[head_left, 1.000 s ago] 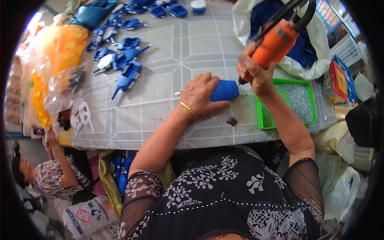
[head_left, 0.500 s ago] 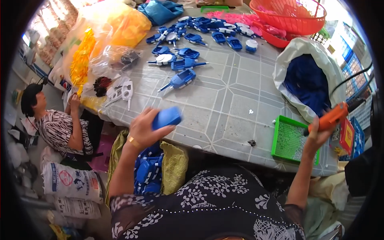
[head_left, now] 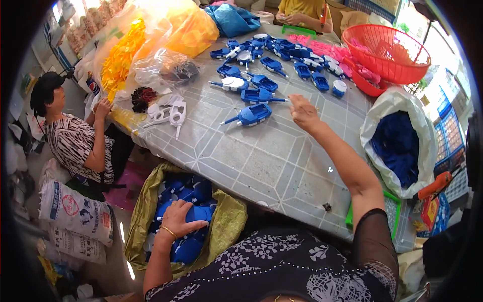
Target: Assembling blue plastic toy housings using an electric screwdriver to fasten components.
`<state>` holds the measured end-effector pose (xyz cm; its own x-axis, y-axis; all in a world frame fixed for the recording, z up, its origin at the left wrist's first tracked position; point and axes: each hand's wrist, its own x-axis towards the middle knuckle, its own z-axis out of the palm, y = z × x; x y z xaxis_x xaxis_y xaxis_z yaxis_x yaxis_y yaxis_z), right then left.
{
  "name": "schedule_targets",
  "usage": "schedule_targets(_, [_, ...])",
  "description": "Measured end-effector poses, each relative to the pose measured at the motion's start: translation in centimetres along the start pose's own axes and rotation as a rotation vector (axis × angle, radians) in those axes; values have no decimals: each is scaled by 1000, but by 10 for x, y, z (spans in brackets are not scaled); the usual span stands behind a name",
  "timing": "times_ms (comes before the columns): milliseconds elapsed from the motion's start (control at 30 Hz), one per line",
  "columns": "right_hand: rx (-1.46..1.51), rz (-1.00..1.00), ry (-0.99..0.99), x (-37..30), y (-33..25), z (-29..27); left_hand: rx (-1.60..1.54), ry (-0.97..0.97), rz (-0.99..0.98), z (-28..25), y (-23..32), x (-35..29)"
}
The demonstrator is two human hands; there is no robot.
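My left hand (head_left: 177,220) is low over an olive woven sack (head_left: 232,214), fingers stretched and thumb spread. Right beside its thumb and fingers lies a blue plastic piece (head_left: 197,213), on top of other blue pieces in the sack. My right hand (head_left: 304,111) reaches far across the table, its fingers extended and holding nothing that I can see. Its fingertips are near the thin tip of a blue open casing (head_left: 257,95). Another blue casing (head_left: 254,115) lies closer to me. The orange power screwdriver (head_left: 433,185) hangs at the right, out of my hands.
More blue casings (head_left: 297,50) cover the table's far side. A red basket (head_left: 387,55), a white sack of dark blue pieces (head_left: 397,146) and a green tray of small parts (head_left: 392,199) stand right. White plastic frames (head_left: 176,118) lie left. One person (head_left: 75,136) sits left, another (head_left: 304,12) across.
My left hand has gone down from the table edge to the sack with the blue piece. My right hand has let go of the screwdriver and moved left toward the casings. The view has turned.
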<state>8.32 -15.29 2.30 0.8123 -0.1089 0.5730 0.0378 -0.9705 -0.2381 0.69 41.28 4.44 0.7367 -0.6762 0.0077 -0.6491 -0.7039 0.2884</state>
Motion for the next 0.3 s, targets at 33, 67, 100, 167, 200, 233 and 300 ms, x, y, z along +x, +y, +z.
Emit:
schedule_targets(33, [-43,48,-50,11,7,19,-40,63,8,1,0,5])
schedule_targets(67, [-116,101,-137,20,2,32,-77,123,4,0,1,7])
schedule_targets(100, [-112,92,-140,27,-2,36,-109,184,44,-3,4,12])
schedule_targets(167, [-307,46,-402,35,-3,38,-255,205,73,-9,12,29])
schedule_targets(200, [-307,53,-406,33,-1,39,-348,160,83,-15,20,41])
schedule_targets(233, [-310,67,-420,31,2,39,-462,91,64,-22,30,52])
schedule_targets(300, [-315,93,-437,23,7,36,-665,-61,30,-32,47,77])
